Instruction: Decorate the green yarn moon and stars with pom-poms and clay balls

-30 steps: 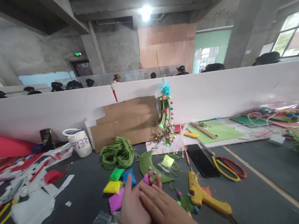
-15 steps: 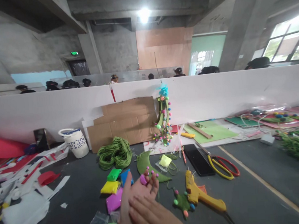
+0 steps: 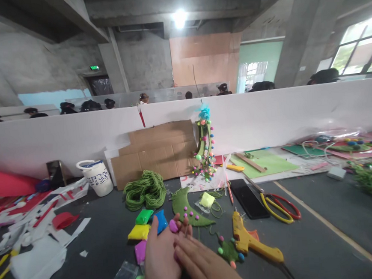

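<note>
Our left hand (image 3: 161, 255) is palm-up, fingers loosely curled, a purple lump (image 3: 173, 226) against them, near the green crescent (image 3: 180, 200). Our right hand (image 3: 203, 260) lies flat across that palm; we cannot tell what's between.

A yarn bundle (image 3: 145, 191) is placed before the cardboard (image 3: 155, 152), right of the cup (image 3: 99, 183). The phone (image 3: 250, 199) is laid between crescent (image 3: 180, 203) and scissors (image 3: 265, 194); the glue gun (image 3: 244, 238) is set before it.
</note>
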A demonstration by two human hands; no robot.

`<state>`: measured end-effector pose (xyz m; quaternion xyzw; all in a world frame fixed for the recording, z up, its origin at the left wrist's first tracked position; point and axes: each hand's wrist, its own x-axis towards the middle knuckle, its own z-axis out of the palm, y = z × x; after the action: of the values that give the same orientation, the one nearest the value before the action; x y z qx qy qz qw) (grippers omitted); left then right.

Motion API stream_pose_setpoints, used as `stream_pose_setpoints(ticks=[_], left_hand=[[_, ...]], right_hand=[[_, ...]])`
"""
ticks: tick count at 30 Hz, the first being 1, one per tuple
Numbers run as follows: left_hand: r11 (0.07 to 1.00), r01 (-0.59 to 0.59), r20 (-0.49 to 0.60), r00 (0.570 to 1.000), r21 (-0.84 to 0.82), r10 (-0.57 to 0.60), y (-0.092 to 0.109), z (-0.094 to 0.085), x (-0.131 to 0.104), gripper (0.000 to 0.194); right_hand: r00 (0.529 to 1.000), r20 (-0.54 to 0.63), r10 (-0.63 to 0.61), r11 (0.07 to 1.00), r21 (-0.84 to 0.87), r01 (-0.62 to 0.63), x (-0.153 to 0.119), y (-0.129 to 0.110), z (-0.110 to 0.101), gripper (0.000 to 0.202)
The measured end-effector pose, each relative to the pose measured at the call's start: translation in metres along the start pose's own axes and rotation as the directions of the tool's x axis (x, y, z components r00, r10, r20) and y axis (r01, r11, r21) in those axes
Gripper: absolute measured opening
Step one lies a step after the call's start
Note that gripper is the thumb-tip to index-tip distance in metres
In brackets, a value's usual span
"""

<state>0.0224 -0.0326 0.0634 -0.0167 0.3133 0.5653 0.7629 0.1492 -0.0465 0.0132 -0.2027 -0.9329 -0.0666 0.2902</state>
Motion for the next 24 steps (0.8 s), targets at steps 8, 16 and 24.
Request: stream_pose_setpoints(ticks=[8, 16, 24], left_hand=[[1.0, 0.02, -0.043, 0.999, -0.013, -0.021, -0.008, 0.001, 0.001, 0.031], [0.998, 0.03, 0.095, 0.995, -0.063, -0.024, -0.008, -0.015, 0.014, 0.028], [0.993, 0.077, 0.105, 0.992, -0.088, -0.068, -0.023, -0.001, 0.002, 0.036]], right_hand=[[0.995, 0.046, 0.087, 0.987, 0.133, -0.092, -0.009, 0.005, 0.001, 0.067], [0.912, -0.124, 0.39, 0.84, 0.454, -0.298, -0.017, -0.002, -0.006, 0.041], [0.824, -0.124, 0.552, 0.719, 0.571, -0.396, 0.002, -0.001, -0.02, 0.015]])
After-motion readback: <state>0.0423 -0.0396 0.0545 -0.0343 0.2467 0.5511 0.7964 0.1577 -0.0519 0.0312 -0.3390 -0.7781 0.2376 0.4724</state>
